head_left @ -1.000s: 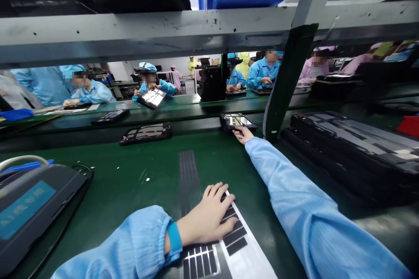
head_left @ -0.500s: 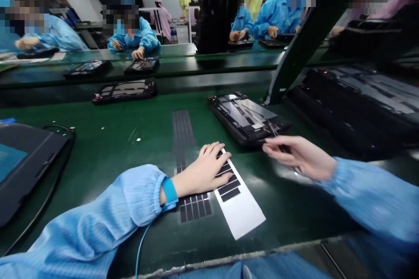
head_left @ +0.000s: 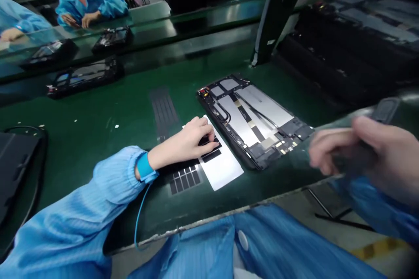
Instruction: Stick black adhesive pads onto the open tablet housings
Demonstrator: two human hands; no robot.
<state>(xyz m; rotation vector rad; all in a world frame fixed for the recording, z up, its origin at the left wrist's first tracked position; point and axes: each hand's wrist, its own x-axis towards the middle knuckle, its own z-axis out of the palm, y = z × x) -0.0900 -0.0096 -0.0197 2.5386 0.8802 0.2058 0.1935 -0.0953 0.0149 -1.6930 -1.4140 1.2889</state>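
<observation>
On the green bench mat, the left hand's fingertips sit bunched together on black adhesive strips, stuck to a white backing sheet; the blurred right hand is raised, its fingers impossible to read; just beside lies an open tablet chassis; a careless sweep could snag its flat cables.

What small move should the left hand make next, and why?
Probably the left hand should lift one black rectangular pad off the white backing sheet: its fingertips rest on those pads, and the open black-framed tablet housing lies right beside the sheet.
</observation>
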